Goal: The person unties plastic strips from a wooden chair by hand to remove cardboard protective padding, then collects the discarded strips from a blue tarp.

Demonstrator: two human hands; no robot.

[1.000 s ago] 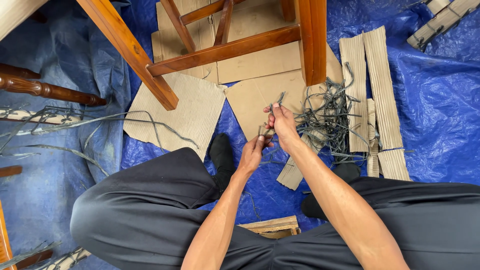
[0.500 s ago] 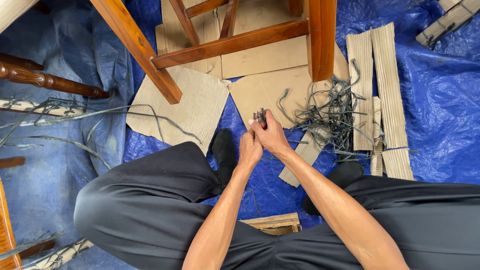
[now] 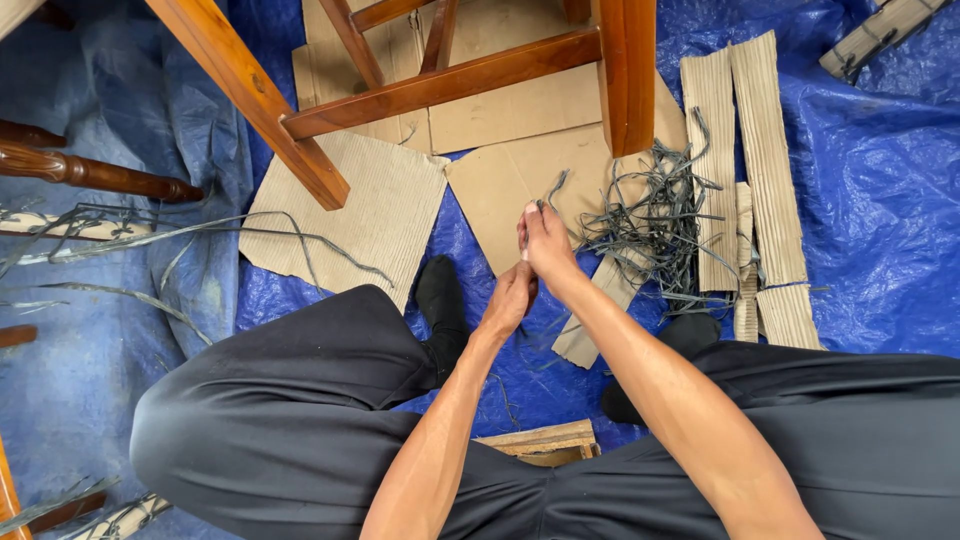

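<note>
While a blue tarp (image 3: 860, 200) covered the floor on every side of the grip, a seated person in dark trousers (image 3: 300, 400) bent over a bunched length of grey fibre strands (image 3: 548, 190), both hands meeting just above the knees. Beyond the grip stood the bare wooden frame of a chair (image 3: 450, 85), its legs and rungs exposed and no woven seat visible in the part the camera caught. Flat sheets of cardboard (image 3: 370, 210) lay under and in front of that frame, and ribbed cardboard strips (image 3: 765, 150) ran along the far right side of the grip. Just right of the hands sat a tangled heap of dark grey strands (image 3: 655, 230), touching the strips; more long strands (image 3: 150, 235) trailed well off to the left, near a turned dark wooden leg (image 3: 95, 172). The right hand (image 3: 550, 245) was clenched around the strands, their loose ends poking out past the fingertips toward the chair. The left hand (image 3: 508, 300) pressed against the right wrist from below, fingers curled, though whether it pinched the same strands could not be told. Judged from the loose heap and the bare frame, the work looked to be at an early stage, with most of the material not yet used.
</note>
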